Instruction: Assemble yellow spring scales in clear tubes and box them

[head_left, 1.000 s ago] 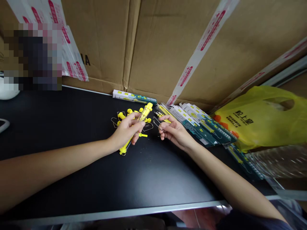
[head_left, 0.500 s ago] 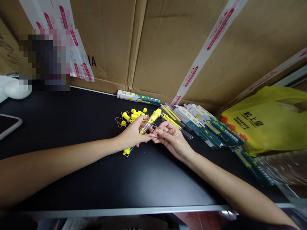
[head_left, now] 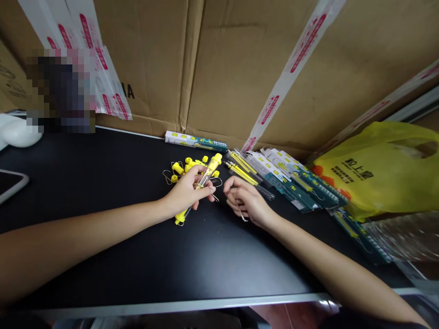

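My left hand [head_left: 183, 189] is closed around a spring scale [head_left: 207, 172], a clear tube with a yellow cap, tilted up to the right. A thin metal wire piece [head_left: 215, 197] sticks out by its thumb and fingertips. Below the palm shows a yellow end piece with a wire loop [head_left: 179, 218]; whether it belongs to the same tube I cannot tell. My right hand [head_left: 248, 201] is apart to the right, fingers curled, with a small metal hook [head_left: 243, 216] poking out beneath them. Loose yellow caps [head_left: 177, 167] and wire loops [head_left: 167, 177] lie behind my left hand.
Yellow strips and clear tubes [head_left: 243, 169] lie behind my right hand. Flat printed boxes [head_left: 291, 187] stretch to the right, near a yellow plastic bag [head_left: 387, 173]. Another box [head_left: 195, 141] lies along the cardboard wall [head_left: 226, 68]. A white-edged device [head_left: 12, 185] is at left.
My hands were together at the wire piece by the tube; now my right hand has drawn away to the right, with the hook showing under its fingers. My left hand keeps the spring scale.
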Available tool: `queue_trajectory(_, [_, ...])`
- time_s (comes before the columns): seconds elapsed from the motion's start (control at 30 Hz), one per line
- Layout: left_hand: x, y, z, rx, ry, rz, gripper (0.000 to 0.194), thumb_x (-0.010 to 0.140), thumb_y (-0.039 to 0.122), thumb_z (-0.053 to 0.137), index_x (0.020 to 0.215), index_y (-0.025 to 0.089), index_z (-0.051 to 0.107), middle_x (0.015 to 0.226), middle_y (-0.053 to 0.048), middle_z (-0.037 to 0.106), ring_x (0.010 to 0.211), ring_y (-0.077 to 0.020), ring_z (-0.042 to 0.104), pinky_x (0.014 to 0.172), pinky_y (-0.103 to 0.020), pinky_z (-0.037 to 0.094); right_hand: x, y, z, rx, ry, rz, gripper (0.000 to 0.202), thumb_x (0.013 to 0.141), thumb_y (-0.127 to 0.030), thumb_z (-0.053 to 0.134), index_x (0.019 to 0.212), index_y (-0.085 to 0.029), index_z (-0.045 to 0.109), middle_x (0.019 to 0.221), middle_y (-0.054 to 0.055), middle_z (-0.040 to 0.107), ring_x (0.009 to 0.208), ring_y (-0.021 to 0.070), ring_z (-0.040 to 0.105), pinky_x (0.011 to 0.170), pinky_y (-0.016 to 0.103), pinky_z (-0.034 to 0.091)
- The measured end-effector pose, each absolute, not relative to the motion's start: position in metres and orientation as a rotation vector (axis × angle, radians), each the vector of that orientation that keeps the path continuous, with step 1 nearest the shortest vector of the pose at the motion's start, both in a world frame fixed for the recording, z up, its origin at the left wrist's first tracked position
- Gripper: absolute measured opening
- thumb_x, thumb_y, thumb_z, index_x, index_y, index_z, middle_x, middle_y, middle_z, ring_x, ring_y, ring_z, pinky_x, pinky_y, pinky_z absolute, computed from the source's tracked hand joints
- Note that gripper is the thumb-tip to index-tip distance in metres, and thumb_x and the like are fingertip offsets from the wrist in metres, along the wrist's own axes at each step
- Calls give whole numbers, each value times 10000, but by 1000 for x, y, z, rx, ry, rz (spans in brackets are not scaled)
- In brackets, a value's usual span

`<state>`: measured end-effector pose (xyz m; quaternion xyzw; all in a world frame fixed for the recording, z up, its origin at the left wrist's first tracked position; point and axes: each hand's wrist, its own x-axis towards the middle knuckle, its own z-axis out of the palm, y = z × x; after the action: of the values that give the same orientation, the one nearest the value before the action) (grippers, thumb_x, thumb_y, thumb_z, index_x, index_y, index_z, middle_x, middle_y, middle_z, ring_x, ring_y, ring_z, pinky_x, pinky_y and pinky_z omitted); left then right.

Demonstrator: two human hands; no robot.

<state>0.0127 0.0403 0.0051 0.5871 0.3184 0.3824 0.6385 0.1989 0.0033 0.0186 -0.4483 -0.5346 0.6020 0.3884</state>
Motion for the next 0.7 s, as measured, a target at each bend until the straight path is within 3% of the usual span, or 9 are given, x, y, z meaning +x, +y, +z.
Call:
queue_trajectory(0.07, [13,41,4,1352,721,873,438,754,217,656,1106,181,399,824,20,519,638,-134,649,282,-116,383,197,2,16,-1251,-1555,1477,131,807,-265,583,877,-222,480,466,-125,303,374,47,183,343,152,132])
queue_trajectory(0.17, [13,41,2,1379,733,867,472,753,230,661,1141,183,397,833,21,524,585,-101,603,284,-123,392,192,-2,11,-1263,-1777,1284,223,800,-359,658,830,-193,512,518,-97,350,439,49,232,413,186,168])
queue_trajectory(0.3, [11,40,3,1408,728,845,486,752,273,681,1140,190,400,880,5,540,608,-95,600,292,-109,391,197,-1,10,-1222,-1876,1141,329,858,-455,573,706,-176,485,630,-47,396,533,71,302,481,216,237])
queue_trajectory(0.47, [6,41,6,1489,670,807,471,764,358,690,1131,200,441,1019,-44,548,721,-139,656,296,-95,396,226,15,20,-1330,-2058,1021,313,883,-429,544,701,-190,454,564,-73,303,509,76,246,474,221,204])
queue_trajectory(0.6, [2,44,6,1525,662,820,445,815,428,628,1166,200,477,1031,-60,555,636,-122,660,289,-109,400,242,28,18,-1396,-2129,947,326,866,-422,550,668,-189,438,556,-71,328,507,75,264,472,214,208])
queue_trajectory(0.7, [-1,43,5,1504,651,787,465,836,416,606,1215,197,449,873,-20,591,457,-83,602,282,-127,397,242,30,15,-1499,-2071,893,262,844,-416,579,749,-191,484,522,-83,349,470,71,269,446,209,201])
